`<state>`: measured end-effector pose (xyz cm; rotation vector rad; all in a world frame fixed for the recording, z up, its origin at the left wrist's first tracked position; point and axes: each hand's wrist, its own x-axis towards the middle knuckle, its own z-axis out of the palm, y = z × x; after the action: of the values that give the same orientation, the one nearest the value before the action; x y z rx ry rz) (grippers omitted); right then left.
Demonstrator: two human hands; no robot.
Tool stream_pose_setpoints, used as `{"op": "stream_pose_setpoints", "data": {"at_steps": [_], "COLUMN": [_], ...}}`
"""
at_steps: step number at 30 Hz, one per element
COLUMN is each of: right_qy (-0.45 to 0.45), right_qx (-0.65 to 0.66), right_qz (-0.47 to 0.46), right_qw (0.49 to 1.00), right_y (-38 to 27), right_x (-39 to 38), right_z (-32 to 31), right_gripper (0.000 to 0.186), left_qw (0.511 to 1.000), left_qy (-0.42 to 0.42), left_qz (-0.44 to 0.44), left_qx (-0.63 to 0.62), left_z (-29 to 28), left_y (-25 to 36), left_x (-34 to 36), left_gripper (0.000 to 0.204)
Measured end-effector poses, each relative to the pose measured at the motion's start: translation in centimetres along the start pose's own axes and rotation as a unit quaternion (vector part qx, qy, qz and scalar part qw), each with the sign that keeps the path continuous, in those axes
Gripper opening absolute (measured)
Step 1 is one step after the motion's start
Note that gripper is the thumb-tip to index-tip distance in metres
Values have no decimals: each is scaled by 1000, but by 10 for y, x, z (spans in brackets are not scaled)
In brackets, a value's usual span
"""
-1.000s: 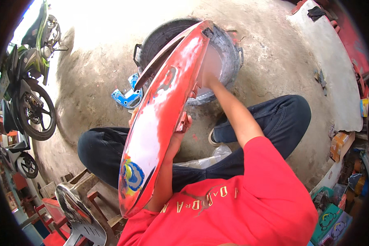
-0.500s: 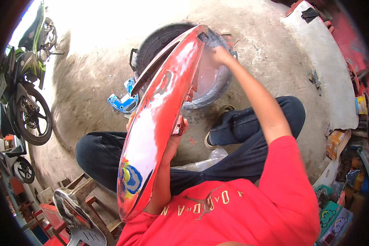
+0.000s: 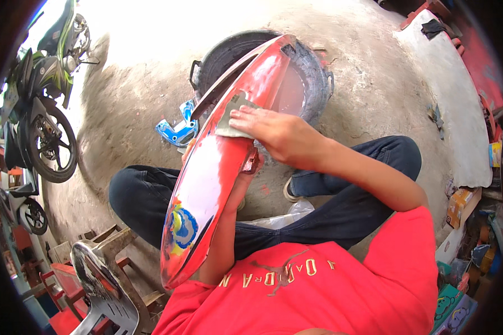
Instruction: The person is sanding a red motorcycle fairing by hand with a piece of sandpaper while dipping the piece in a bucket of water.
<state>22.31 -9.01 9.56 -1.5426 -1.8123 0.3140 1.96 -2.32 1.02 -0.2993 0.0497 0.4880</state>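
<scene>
A long red motorbike body panel (image 3: 202, 184), with pale patches and a blue-yellow emblem, slants from my lap over a wide dark basin (image 3: 314, 78) of murky pinkish water. My left hand (image 3: 242, 177) grips the panel from beneath and behind, fingertips showing at both edges. My right hand (image 3: 276, 137) presses a grey-green sheet, apparently sandpaper (image 3: 233, 110), flat onto the panel's upper half, fingers extended over it. A blue-and-white plastic part (image 3: 174, 133) lies on the floor left of the basin.
Motorbikes (image 3: 51, 142) stand at the left. Below them are a chrome-grey part (image 3: 112, 307) and red wooden chairs (image 3: 67, 279). A pale concrete ledge (image 3: 464, 111) runs along the right, with boxes (image 3: 461, 206) and clutter beside it. My crossed legs flank the panel.
My right hand has come out of the basin and down-left onto the panel, where the sheet now shows under it. My left hand keeps its grip.
</scene>
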Motion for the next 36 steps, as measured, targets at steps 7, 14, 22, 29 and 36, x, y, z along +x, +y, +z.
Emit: {"op": "stream_pose_setpoints", "data": {"at_steps": [7,14,22,29,36], "right_qy": [-4,-11,-23,-31,-37], "right_qx": [-118,-94,-97,-121,-157], "right_qz": [24,17,-84,-130,-82], "right_qw": [993,995,992,984,983], "right_y": [47,19,-6,-23,8], "right_x": [-2,3,7,8,17], "right_z": [-8,-9,-1,9,4], "right_gripper": [52,60,51,44,45], "left_qw": [997,994,998,997,982], "left_qy": [-73,-63,-33,-69,33], "left_qz": [-19,-17,-3,-24,47], "left_qx": [35,82,61,-21,182], "left_z": [1,4,11,11,28], "left_y": [0,-3,-6,-9,-25], "left_x": [3,3,1,-1,2], "left_gripper": [51,52,52,49,51]}}
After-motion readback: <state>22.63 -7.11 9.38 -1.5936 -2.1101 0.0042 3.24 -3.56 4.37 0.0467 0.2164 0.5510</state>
